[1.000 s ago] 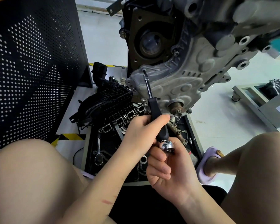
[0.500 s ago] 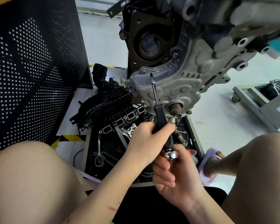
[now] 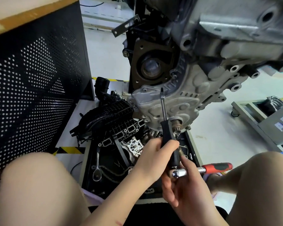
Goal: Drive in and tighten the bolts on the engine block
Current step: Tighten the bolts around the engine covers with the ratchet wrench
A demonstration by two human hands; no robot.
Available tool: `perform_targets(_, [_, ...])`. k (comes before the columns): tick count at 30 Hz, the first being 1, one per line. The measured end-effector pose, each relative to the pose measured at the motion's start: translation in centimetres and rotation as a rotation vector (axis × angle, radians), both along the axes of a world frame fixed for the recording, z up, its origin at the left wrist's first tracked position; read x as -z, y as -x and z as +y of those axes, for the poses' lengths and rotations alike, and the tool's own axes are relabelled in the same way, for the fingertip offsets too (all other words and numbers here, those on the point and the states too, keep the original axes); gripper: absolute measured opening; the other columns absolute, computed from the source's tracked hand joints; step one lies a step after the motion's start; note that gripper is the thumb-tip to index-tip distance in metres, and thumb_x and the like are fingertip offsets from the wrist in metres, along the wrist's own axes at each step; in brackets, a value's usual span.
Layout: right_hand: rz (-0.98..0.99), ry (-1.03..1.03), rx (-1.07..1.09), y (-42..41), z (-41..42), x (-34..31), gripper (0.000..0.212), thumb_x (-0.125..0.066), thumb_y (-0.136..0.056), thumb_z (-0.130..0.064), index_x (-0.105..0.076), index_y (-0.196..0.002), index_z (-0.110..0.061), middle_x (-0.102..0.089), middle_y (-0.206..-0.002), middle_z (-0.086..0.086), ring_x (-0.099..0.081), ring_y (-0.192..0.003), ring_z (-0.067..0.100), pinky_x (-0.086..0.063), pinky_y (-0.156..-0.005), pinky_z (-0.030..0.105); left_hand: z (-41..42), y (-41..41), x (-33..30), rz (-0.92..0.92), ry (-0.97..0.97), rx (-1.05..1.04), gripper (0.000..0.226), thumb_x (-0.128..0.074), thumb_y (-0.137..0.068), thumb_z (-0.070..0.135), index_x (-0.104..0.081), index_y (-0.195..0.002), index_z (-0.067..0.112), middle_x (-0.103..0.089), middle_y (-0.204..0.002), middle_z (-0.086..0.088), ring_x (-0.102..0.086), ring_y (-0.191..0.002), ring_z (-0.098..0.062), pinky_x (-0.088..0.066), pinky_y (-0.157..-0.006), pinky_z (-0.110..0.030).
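Note:
The grey engine block [image 3: 203, 88] hangs above and ahead of me, its ribbed cover facing me. A driver with a black handle [image 3: 167, 132] and a thin shaft points up at the cover. Its tip [image 3: 162, 90] sits just right of a corner bolt [image 3: 144, 90], apart from it. My left hand [image 3: 153, 152] grips the black handle. My right hand [image 3: 185, 183] holds the chrome head of a ratchet [image 3: 178, 173] at the handle's lower end. The ratchet's red grip [image 3: 219, 167] sticks out to the right.
A black tray [image 3: 192, 144] on the floor under the engine holds a black intake manifold [image 3: 111, 115], a chain, small parts and a wrench [image 3: 97, 172]. A black perforated panel [image 3: 31, 88] stands at left, a grey cart [image 3: 268, 121] at right. My knees flank the tray.
The driver tip has come off the cover's corner bolt and moved right and down. The ratchet's red grip has swung out to the right into view.

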State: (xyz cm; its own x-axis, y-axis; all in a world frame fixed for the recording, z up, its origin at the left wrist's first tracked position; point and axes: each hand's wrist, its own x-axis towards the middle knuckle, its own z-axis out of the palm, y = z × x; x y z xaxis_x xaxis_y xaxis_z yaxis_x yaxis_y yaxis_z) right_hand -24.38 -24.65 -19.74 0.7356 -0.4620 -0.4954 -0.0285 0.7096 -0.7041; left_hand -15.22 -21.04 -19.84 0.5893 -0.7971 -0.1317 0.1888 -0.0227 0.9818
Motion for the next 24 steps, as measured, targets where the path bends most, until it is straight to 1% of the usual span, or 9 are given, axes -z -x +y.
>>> perform_targets(2, [0.045,0.12,0.015,0.1,-0.1,-0.3,0.046,-0.046,-0.067,-0.049,-0.063,-0.051,-0.009,-0.047,-0.043,0.014,-0.038,-0.024,0.018,-0.025,-0.027,0.013,-0.1,0.1,-0.1,0.044,0.008,0.014,0.025,-0.049,-0.066,0.039,-0.052,-0.047,0.021,-0.052,-0.047,0.009,-0.048,-0.047,-0.004,-0.039,-0.054,-0.016])
perform_targets(4, [0.086,0.251,0.014,0.5,0.1,-0.6,0.048,-0.049,-0.063,-0.053,-0.063,-0.053,-0.009,-0.051,-0.046,0.017,-0.041,-0.027,0.021,-0.028,-0.028,0.017,-0.1,0.1,-0.4,0.101,0.028,0.054,0.024,-0.048,-0.066,0.037,-0.051,-0.048,0.021,-0.051,-0.049,0.006,-0.045,-0.044,-0.008,-0.037,-0.054,-0.025])
perform_targets(7, [0.101,0.4,0.059,1.0,0.5,-1.2,0.045,-0.052,-0.061,-0.053,-0.065,-0.051,-0.01,-0.054,-0.047,0.018,-0.045,-0.03,0.023,-0.03,-0.029,0.021,-0.2,0.2,-0.8,0.179,0.085,0.106,0.022,-0.046,-0.066,0.033,-0.052,-0.062,0.013,-0.051,-0.05,0.005,-0.044,-0.041,-0.007,-0.036,-0.043,-0.015])
perform_targets(9, [0.091,0.436,0.124,1.2,0.6,-1.5,0.038,-0.053,-0.074,-0.041,-0.067,-0.056,-0.011,-0.053,-0.045,0.019,-0.045,-0.029,0.025,-0.03,-0.029,0.021,-0.6,0.7,-1.1,0.193,0.133,0.113,0.027,-0.045,-0.065,0.033,-0.053,-0.066,0.007,-0.052,-0.055,0.001,-0.046,-0.046,-0.007,-0.037,-0.044,-0.013])
perform_targets(11, [0.088,0.476,0.168,1.5,0.4,-2.0,0.037,-0.05,-0.086,-0.027,-0.068,-0.056,-0.014,-0.052,-0.042,0.018,-0.043,-0.027,0.025,-0.029,-0.028,0.02,-1.2,1.6,-1.5,0.253,0.172,0.115,0.025,-0.05,-0.058,0.038,-0.056,-0.059,0.014,-0.053,-0.057,-0.004,-0.046,-0.043,-0.009,-0.034,-0.039,-0.013])
perform_targets(14, [0.079,0.529,0.186,2.0,-0.2,-3.1,0.031,-0.05,-0.081,-0.025,-0.07,-0.058,-0.021,-0.05,-0.039,0.014,-0.04,-0.024,0.022,-0.026,-0.027,0.016,-2.0,2.3,-1.8,0.266,0.255,0.136,0.025,-0.05,-0.049,0.046,-0.057,-0.05,0.021,-0.054,-0.055,-0.003,-0.047,-0.047,-0.01,-0.035,-0.043,-0.016])
perform_targets(18, [0.084,0.559,0.138,2.8,-1.2,-4.5,0.024,-0.052,-0.068,-0.03,-0.07,-0.066,-0.015,-0.047,-0.039,0.016,-0.037,-0.025,0.022,-0.024,-0.027,0.015,-2.6,2.7,-1.9,0.243,0.341,0.143,0.024,-0.05,-0.053,0.043,-0.061,-0.052,0.022,-0.054,-0.052,0.01,-0.05,-0.053,-0.004,-0.04,-0.053,-0.015])
perform_targets(21, [0.114,0.58,0.103,3.2,-1.8,-4.6,0.028,-0.05,-0.085,-0.018,-0.065,-0.065,-0.007,-0.047,-0.04,0.017,-0.037,-0.025,0.021,-0.022,-0.028,0.015,-3.1,2.6,-1.6,0.259,0.307,0.135,0.026,-0.051,-0.051,0.045,-0.057,-0.054,0.02,-0.052,-0.054,0.007,-0.047,-0.058,-0.01,-0.038,-0.059,-0.023])
perform_targets(24, [0.136,0.589,0.086,3.1,-2.2,-4.9,0.036,-0.046,-0.09,-0.017,-0.066,-0.061,-0.011,-0.048,-0.041,0.016,-0.037,-0.026,0.021,-0.023,-0.028,0.017,-3.4,2.5,-1.7,0.26,0.309,0.13,0.028,-0.051,-0.051,0.044,-0.055,-0.058,0.017,-0.053,-0.054,0.007,-0.049,-0.057,-0.008,-0.039,-0.058,-0.022])
